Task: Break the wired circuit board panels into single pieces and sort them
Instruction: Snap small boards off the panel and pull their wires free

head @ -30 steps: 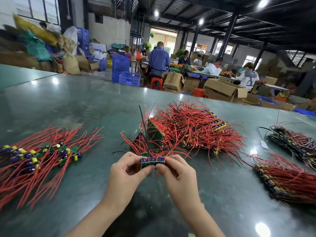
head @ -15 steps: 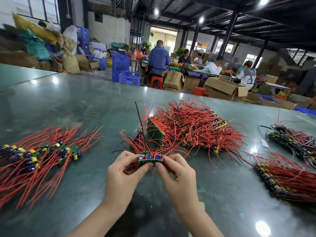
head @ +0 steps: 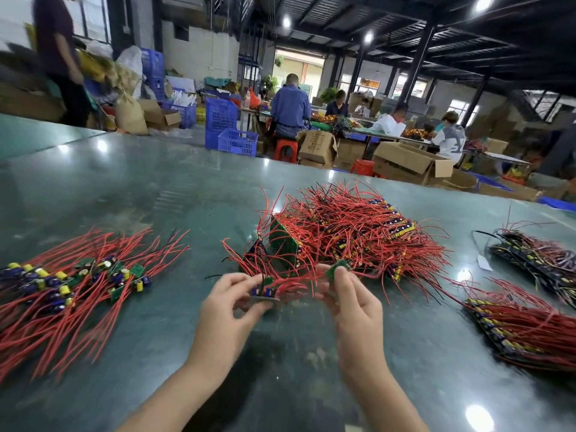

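Observation:
My left hand [head: 232,304] pinches a short strip of green circuit boards [head: 265,289] with blue parts and red wires. My right hand [head: 349,297] pinches one small green board [head: 338,269], held apart from the strip. Behind both hands lies a big heap of wired panels [head: 352,235] with red leads sticking out. A spread of single boards [head: 78,279] with yellow and blue capacitors and long red wires lies at the left on the green table [head: 124,188].
Two stacks of wired panels lie at the right, a near stack [head: 526,325] and a far stack [head: 542,260]. A small white tag [head: 484,262] lies between them. Beyond the table's far edge are blue crates [head: 230,129], cardboard boxes [head: 411,162] and seated people.
The strip that both hands held together has parted: my right hand now holds one board, lifted to the right, and my left hand keeps the rest. A person has appeared at the far left.

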A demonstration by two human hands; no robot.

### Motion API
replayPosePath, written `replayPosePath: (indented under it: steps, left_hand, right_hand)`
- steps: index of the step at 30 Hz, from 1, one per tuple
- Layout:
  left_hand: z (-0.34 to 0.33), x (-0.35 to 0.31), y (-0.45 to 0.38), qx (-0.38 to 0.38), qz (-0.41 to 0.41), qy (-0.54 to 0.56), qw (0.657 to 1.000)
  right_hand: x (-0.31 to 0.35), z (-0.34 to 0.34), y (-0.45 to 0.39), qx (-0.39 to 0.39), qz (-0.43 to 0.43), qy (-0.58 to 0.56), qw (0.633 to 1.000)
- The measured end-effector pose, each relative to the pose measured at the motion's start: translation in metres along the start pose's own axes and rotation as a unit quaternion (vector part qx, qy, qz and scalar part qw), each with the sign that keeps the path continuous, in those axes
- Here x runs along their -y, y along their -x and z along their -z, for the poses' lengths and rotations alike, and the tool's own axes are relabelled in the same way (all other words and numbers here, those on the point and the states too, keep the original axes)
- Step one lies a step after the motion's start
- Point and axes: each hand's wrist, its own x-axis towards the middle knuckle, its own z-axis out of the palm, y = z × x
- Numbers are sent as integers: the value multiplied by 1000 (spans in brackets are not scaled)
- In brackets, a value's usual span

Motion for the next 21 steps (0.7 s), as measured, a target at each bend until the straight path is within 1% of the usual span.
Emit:
replayPosePath:
  steps: [2,5,6,8,10,11,12,13,14,15,17,18,19,21]
  left_hand:
    - [-4,1,3,23,-29,-62,997]
    - [-3,2,4,66,-42,-111,991]
    - [-2,3,4,86,-55,-122,987]
    - [1,6,3,136,-108,-157,972]
    - [3,12,4,204,-154,-221,941]
    - [4,14,5,237,-161,-255,923]
    - [4,16,5,257,-154,-271,915]
    - [4,15,3,251,-164,-277,913]
    - [4,12,0,211,-188,-260,923]
    - [5,7,-2,161,-195,-220,942]
    - [10,0,-1,72,-172,-89,978]
    - [11,-4,0,61,-147,-15,987]
    - [11,-8,3,67,-118,51,989]
    - [9,-14,7,97,-79,128,984]
  right_hand:
    - [2,0,-1,-3,-54,-78,995]
    - [5,3,-3,-26,-61,-110,992]
    - [6,5,-4,-40,-53,-106,992]
    - [7,9,-6,-74,-18,-85,993]
    - [9,12,-7,-111,35,-55,992]
    - [10,13,-6,-122,62,-47,989]
    - [13,13,-5,-124,85,-47,987]
    - [15,12,-3,-115,103,-53,987]
    - [17,11,0,-92,110,-60,988]
    - [19,9,3,-56,108,-67,990]
    - [22,4,9,32,79,-69,994]
    - [22,1,13,72,61,-56,994]
    - [21,0,15,109,48,-31,992]
    - [21,-3,19,169,26,18,985]
